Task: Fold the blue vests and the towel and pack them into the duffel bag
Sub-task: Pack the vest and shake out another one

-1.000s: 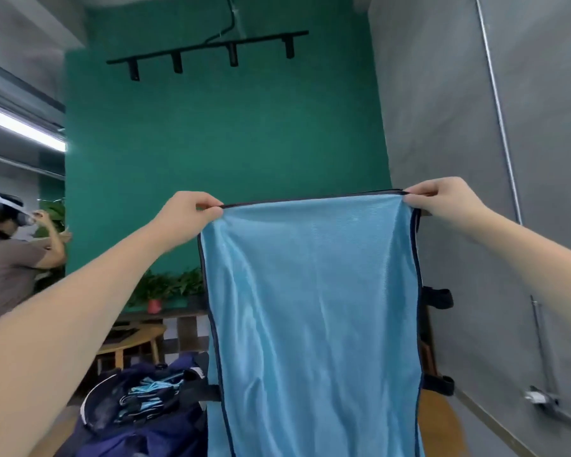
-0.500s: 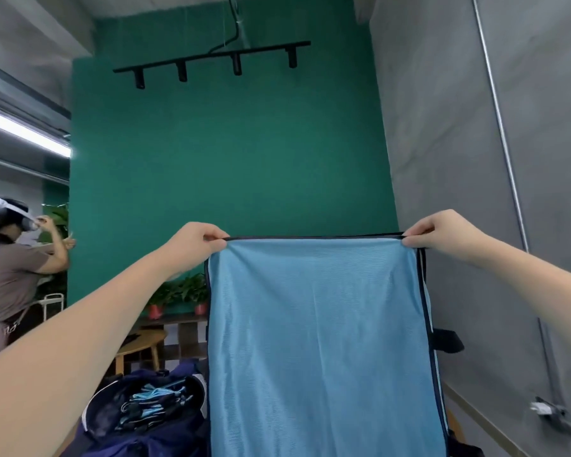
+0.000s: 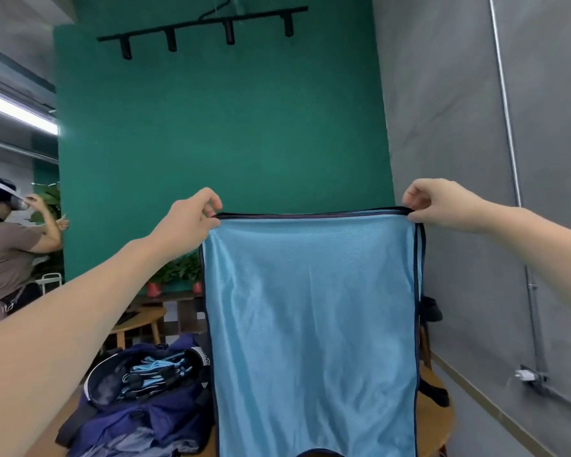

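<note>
Blue mesh vest (image 3: 310, 324) hangs flat, pinched by left hand (image 3: 187, 222) and right hand (image 3: 442, 206).

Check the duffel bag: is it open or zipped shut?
Open. The duffel bag gapes at its top, and light blue cloth with dark trim shows inside the opening.

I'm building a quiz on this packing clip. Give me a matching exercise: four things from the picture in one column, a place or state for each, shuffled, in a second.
Things:
1. blue vest
2. duffel bag
3. left hand
4. potted plants

Places or states:
A. pinches the vest's top left corner
B. stand on a shelf by the green wall
C. hangs spread out in the air
D. lies open, low on the left, with blue fabric inside

Pairs: 1-C, 2-D, 3-A, 4-B
</note>
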Tool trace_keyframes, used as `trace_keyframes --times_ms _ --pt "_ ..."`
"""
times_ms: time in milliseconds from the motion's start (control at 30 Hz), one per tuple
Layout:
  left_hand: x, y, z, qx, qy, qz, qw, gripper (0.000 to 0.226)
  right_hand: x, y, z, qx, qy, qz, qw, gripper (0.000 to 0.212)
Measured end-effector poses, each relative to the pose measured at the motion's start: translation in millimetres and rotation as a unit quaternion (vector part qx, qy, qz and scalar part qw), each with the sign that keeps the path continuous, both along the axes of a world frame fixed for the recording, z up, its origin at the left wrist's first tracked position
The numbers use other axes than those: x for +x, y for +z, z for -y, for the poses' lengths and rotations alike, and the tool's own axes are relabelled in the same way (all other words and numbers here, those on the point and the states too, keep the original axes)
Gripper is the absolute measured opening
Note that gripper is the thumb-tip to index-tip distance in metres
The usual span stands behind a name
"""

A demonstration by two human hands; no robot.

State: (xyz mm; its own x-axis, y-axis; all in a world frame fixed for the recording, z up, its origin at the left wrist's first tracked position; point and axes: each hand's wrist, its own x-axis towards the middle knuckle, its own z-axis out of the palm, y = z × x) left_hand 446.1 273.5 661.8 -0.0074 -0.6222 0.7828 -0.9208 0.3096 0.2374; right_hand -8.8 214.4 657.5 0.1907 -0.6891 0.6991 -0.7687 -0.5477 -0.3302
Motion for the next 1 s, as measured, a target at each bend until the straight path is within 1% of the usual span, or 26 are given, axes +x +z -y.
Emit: trace_keyframes --times_ms 67,100,167,200,267,333,367,400,467,500,533,567,600,633,667,700,733,767,867,933,1000 --pt "-0.4 -1.5 1.4 0.024 0.033 0.031 0.999 0.014 7.2 -4.0 -0.2 -0.014 -0.030 -0.061 0.998 0.023" --pt "-1.3 -2.8 2.8 0.035 0.050 0.047 0.997 0.014 10.9 -5.6 0.7 -0.012 -0.045 -0.077 0.996 0.021" --pt "-5.8 -5.3 3.9 0.060 0.071 0.039 0.995 0.019 18.9 -6.2 1.1 0.029 -0.068 -0.060 0.995 0.016" --pt "-8.6 -7.1 5.3 0.076 0.076 0.014 0.994 0.019 23.2 -5.4 1.1 0.071 -0.073 -0.032 0.994 0.012" --pt "-13.7 -10.3 10.0 0.126 0.063 -0.085 0.986 0.016 32.5 -4.7 0.2 0.143 -0.072 0.013 0.987 0.003" --pt "-16.0 -12.4 16.2 0.175 0.025 -0.201 0.963 0.025 39.2 -4.1 3.4 0.159 -0.067 0.029 0.985 0.008" --pt "-16.3 -13.1 18.0 0.191 0.011 -0.244 0.951 0.028 42.3 -4.9 4.9 0.163 -0.065 0.035 0.984 0.014" --pt "-15.0 -14.3 20.6 0.197 0.002 -0.274 0.941 0.029 45.2 -6.5 5.9 0.168 -0.063 0.038 0.983 0.017" --pt "-14.3 -16.5 25.1 0.208 -0.013 -0.315 0.926 0.026 47.1 -11.9 9.4 0.174 -0.057 0.032 0.983 0.014" --pt "-12.9 -18.4 29.8 0.212 -0.020 -0.329 0.920 0.021 47.2 -15.4 11.8 0.172 -0.056 0.024 0.983 0.012" --pt "-11.8 -20.1 33.8 0.220 -0.024 -0.339 0.914 0.011 47.0 -19.0 16.4 0.168 -0.054 0.017 0.984 0.013" --pt "-11.0 -22.7 37.5 0.231 -0.027 -0.340 0.911 0.008 47.3 -23.0 21.8 0.168 -0.047 0.016 0.985 0.016" --pt "-10.2 -25.9 42.8 0.237 -0.029 -0.337 0.911 0.017 47.8 -27.0 28.4 0.173 -0.038 0.023 0.984 0.017" --pt "-8.1 -30.7 51.4 0.243 -0.023 -0.317 0.917 0.018 49.0 -32.1 35.7 0.179 -0.032 0.028 0.983 0.016" --pt "-7.5 -36.1 57.5 0.247 -0.019 -0.292 0.924 0.007 50.0 -37.5 43.8 0.186 -0.031 0.029 0.982 0.015" --pt "-5.6 -42.3 65.4 0.240 -0.008 -0.271 0.932 0.010 51.1 -43.2 52.7 0.191 -0.033 0.031 0.981 0.013" --pt "-3.3 -49.1 74.0 0.232 0.007 -0.251 0.940 0.020 51.9 -49.5 63.0 0.196 -0.035 0.033 0.979 0.013" --pt "-1.2 -56.8 83.2 0.226 0.011 -0.234 0.946 0.020 52.8 -56.1 73.2 0.202 -0.037 0.034 0.978 0.013" --pt "3.5 -78.5 111.0 0.229 0.016 -0.184 0.956 0.002 56.9 -77.8 109.6 0.230 -0.033 0.044 0.972 0.009" --pt "7.3 -93.7 134.5 0.241 0.021 -0.165 0.956 0.004 60.9 -93.7 136.0 0.250 -0.019 0.073 0.965 0.007" --pt "12.3 -109.3 162.6 0.248 0.019 -0.166 0.954 0.005 64.2 -110.1 166.4 0.269 -0.014 0.102 0.958 0.008"
